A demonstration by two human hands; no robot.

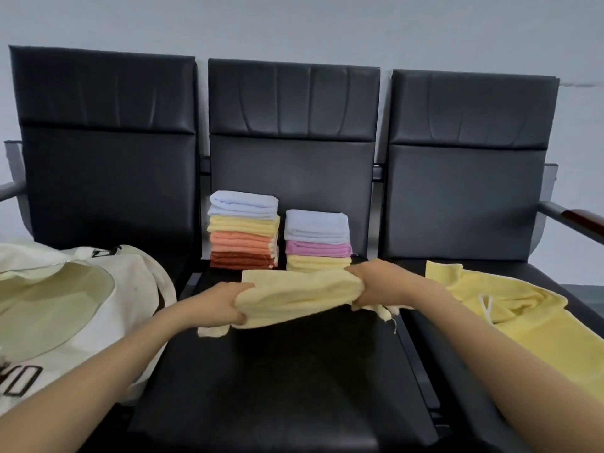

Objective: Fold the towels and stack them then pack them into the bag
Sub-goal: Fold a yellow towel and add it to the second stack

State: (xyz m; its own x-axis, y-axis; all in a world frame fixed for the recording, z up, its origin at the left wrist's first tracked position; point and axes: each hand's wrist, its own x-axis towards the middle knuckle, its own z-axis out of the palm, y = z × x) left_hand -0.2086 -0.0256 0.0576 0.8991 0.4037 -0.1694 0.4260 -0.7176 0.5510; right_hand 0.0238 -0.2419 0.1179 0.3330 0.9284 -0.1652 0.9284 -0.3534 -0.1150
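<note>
I count two hands at work: my left hand (233, 304) and right hand (369, 282) each grip an end of one folded yellow towel (294, 295) over the middle seat (277, 371) of three black chairs. At twelve o'clock stand two stacks, a four-towel stack (243, 230) and just beside it a three-towel stack (317, 240), its foot hidden by the held towel. One loose yellow towel (510, 305) lies at three o'clock and one open canvas bag (81, 289) at nine.

Bag (124, 289) partly beyond left edge; loose towel (529, 325) beyond right edge
</note>
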